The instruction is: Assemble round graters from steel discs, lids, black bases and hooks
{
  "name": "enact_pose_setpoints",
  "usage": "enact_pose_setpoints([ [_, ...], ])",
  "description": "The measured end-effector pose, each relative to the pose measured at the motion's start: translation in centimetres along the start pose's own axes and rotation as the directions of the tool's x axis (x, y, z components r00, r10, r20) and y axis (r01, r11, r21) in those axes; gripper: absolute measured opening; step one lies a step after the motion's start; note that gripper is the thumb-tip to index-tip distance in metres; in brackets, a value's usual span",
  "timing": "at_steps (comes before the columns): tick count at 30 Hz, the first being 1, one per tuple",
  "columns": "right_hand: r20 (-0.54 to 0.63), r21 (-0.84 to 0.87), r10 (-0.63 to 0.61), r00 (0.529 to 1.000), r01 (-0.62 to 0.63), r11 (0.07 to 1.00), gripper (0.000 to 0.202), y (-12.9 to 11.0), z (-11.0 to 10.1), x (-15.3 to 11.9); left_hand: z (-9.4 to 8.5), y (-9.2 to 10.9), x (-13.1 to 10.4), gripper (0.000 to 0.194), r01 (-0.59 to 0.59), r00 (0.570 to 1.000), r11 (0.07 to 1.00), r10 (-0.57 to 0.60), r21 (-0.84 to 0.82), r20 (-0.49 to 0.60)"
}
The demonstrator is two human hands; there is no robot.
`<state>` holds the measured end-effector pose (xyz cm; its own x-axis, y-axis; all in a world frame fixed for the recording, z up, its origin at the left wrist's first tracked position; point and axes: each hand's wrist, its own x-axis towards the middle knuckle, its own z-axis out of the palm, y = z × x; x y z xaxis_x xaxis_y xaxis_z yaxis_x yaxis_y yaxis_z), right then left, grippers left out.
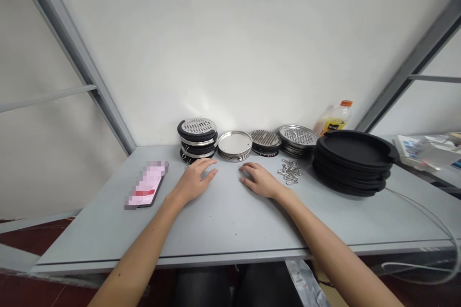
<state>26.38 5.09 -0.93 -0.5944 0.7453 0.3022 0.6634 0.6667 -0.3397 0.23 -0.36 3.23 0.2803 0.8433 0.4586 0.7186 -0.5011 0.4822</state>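
Observation:
My left hand [196, 180] rests on the grey table [223, 220], fingers apart and holding nothing, just in front of a stack of black rings and perforated metal discs [197, 127]. To its right, my right hand [260, 180] lies on the tabletop, also empty with fingers apart. Beyond and between the hands is a stack of plain metal discs [235, 144]. A pile of small metal clips [290, 171] lies right of my right hand. Behind stand discs with raised grating holes [265, 138] and a stack of rimmed perforated discs [298, 136].
A tall stack of black round trays [355, 153] stands at the right, with an orange-capped bottle [338, 116] behind it. A phone [148, 184] lies at the left. A pale cable [428, 213] runs off the right side. The wall closes the back.

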Motion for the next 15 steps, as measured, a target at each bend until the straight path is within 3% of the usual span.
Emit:
enact_pose_setpoints([
  [15, -0.004, 0.001, -0.011, 1.0, 0.011, 1.0, 0.037, 0.05, -0.02, -0.03, 0.54, -0.07, -0.22, 0.031, 0.001, 1.0, 1.0, -0.001, 0.025, 0.02],
])
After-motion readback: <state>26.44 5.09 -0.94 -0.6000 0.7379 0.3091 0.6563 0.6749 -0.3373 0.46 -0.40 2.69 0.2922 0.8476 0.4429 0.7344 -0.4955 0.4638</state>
